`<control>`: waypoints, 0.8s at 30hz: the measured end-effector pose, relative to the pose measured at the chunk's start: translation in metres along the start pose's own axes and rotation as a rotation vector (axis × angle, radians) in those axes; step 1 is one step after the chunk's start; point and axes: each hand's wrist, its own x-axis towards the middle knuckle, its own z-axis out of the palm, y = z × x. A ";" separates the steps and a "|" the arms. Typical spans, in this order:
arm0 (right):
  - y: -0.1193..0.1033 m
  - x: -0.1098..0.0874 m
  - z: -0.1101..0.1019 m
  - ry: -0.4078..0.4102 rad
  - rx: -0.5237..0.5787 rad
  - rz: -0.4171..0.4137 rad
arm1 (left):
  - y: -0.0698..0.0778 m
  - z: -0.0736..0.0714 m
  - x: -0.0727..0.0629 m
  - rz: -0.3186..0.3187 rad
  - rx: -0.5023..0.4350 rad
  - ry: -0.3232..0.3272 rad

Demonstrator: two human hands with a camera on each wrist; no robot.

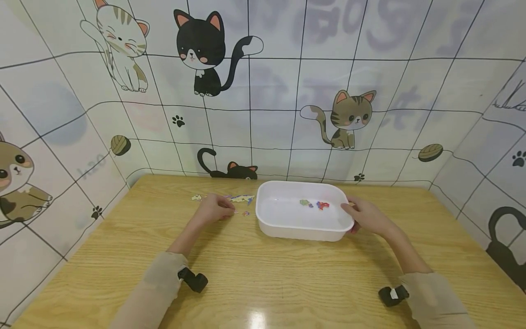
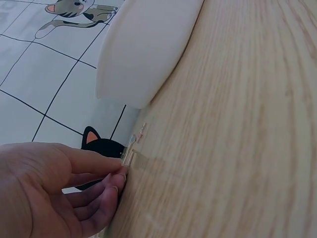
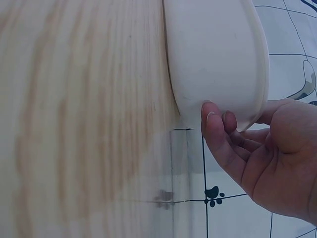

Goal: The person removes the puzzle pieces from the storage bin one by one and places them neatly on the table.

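A white plastic basin sits on the wooden table with a few small flat colourful cutouts on its floor. My right hand grips its right end, thumb over the rim and fingers against the outer wall. To the left of the basin, my left hand pinches a thin flat piece between thumb and fingertips, close over the table. More flat cutouts lie just beyond the left hand, partly hidden by it, and one small piece lies between the fingertips and the basin.
The wooden table runs back to a wall sheet printed with cats and grid lines. A pale cutout lies at the far left of the group. Each sleeve has a small black camera at the wrist.
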 end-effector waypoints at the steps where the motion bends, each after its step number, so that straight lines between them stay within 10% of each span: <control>1: 0.000 0.000 0.000 -0.001 0.002 -0.002 | 0.000 0.000 0.000 0.002 0.004 -0.005; 24: 0.001 0.001 0.001 0.001 0.008 -0.006 | 0.042 0.009 -0.001 0.243 -0.072 0.076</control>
